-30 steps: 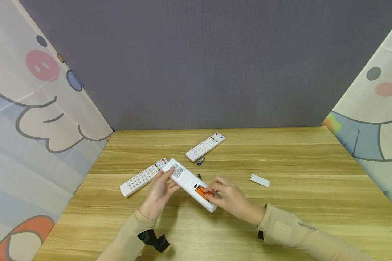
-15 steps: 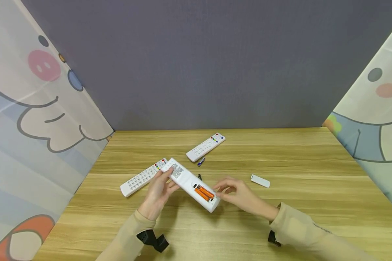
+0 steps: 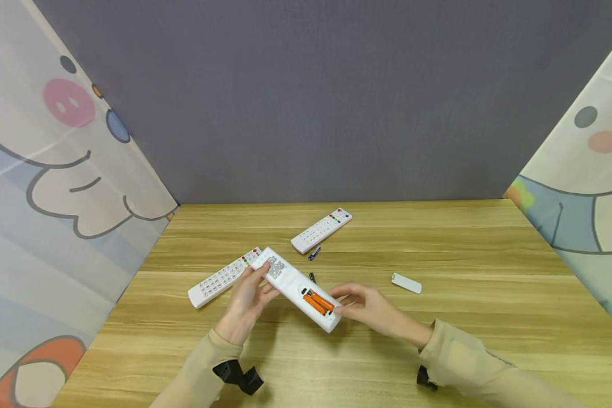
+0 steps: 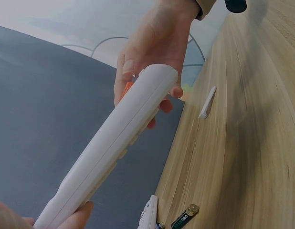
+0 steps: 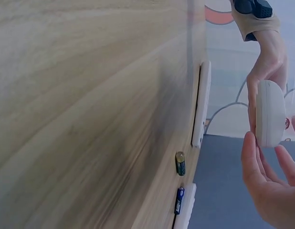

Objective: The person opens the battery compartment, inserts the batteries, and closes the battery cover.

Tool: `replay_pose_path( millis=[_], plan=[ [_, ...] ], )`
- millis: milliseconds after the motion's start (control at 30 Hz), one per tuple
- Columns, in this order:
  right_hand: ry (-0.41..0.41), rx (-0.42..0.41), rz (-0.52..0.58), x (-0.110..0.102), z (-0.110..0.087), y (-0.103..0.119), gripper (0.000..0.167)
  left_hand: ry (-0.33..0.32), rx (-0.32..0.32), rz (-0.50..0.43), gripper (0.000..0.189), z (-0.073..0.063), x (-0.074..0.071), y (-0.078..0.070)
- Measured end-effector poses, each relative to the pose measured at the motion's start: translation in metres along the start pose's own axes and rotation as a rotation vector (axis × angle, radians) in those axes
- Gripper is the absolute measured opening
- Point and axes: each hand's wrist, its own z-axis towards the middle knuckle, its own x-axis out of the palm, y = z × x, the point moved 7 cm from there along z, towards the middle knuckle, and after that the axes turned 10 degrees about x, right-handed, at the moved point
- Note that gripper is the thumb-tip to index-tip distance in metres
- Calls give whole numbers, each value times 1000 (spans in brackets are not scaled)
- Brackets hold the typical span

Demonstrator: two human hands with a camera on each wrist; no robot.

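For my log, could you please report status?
Left hand holds remote; right hand grips its end. Orange batteries in, nothing over them. Cover on table.

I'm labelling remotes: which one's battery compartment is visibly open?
The remote in the left hand: its back shows two orange batteries; the other two remotes lie buttons up.

three white remotes (image 3: 291, 281), two orange batteries (image 3: 314, 304), two loose batteries (image 5: 180, 165), one cover (image 3: 406, 283).

Remotes (image 3: 321, 230), batteries (image 3: 314, 253), cover (image 3: 406, 283) on table (image 3: 469, 243)
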Motion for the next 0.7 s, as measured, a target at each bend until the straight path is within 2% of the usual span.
replay_pose_path(
  millis=[200, 700],
  plan=[
    [-18, -16, -23, 3, 1, 2, 39, 7, -3, 10, 24, -2, 1, 0],
    [-69, 95, 26, 5, 3, -2, 39, 3, 6, -4, 26, -7, 3, -3]
  ],
)
